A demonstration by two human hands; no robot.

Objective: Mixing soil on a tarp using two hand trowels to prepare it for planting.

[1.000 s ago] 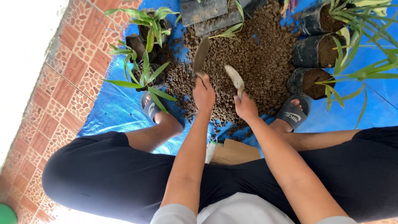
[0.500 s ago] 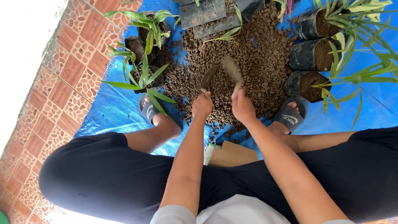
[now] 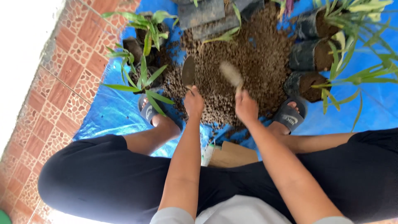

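Note:
My left hand [image 3: 193,102] grips the handle of a small trowel [image 3: 188,71], its blade pointing away over a pile of brown crumbly soil [image 3: 248,54]. My right hand [image 3: 246,107] grips a second trowel [image 3: 231,74], blurred, with its blade raised above the same pile. The soil lies on a blue tarp [image 3: 116,108] between my two sandalled feet [image 3: 290,116].
Black nursery bags with soil and long green leaves [image 3: 315,54] stand at the right of the pile. More small potted plants [image 3: 145,62] sit at the left. A cardboard box [image 3: 232,153] lies between my knees. Patterned red floor tiles [image 3: 62,83] border the tarp.
My left hand has swung its trowel to the left and more upright. The right trowel stays raised over the soil, shifted slightly nearer me.

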